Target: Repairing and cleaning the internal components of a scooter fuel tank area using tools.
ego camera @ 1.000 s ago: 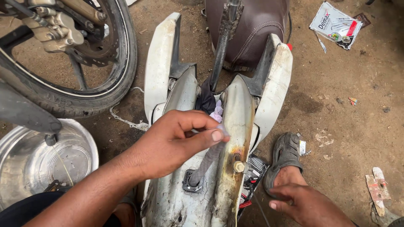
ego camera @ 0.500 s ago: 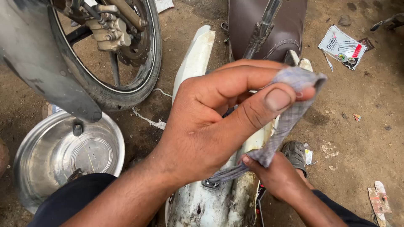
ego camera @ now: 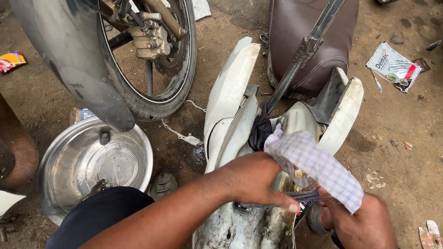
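Checked cloth (ego camera: 318,168) pinched by both hands' grip: left hand (ego camera: 256,180), right hand (ego camera: 362,223).

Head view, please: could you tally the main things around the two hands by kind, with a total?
Checked cloth, held by left hand and right hand: 1
White body panel: 1
Brown seat: 1
Wheel: 1
Metal bowl: 1
Printed packet: 1
Total: 6
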